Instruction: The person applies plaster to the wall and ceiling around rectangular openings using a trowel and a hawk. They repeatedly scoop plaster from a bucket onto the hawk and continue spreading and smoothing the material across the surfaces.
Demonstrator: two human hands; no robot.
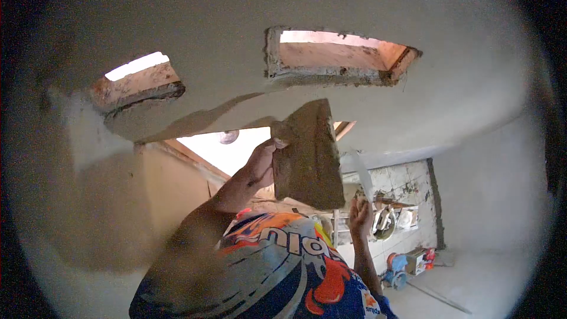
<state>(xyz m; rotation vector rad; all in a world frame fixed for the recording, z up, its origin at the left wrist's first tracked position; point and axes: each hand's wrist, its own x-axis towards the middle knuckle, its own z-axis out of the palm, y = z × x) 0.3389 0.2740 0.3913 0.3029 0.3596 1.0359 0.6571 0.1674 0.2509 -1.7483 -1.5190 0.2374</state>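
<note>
My left hand (261,164) grips the edge of a flat brown mortar board (308,156), with the thumb on its face and the other fingers hidden behind. The board is tilted up in front of my chest. To its right, my right hand (361,215) is closed around the low end of a trowel (364,174); its pale, thin blade points upward and its handle is hidden in the fist. Beyond both hands spreads a grey plastered wall (224,35). A darker, damp-looking band of plaster (204,119) runs along its lower edge, left of the board.
Two rough-edged openings, one on the left (139,80) and one nearer the middle (331,56), pierce the wall. A bright gap (227,150) lies behind my left hand. At lower right are a tiled surface (407,180), a blue object (396,270), a box (417,261) and a thin rod (440,298).
</note>
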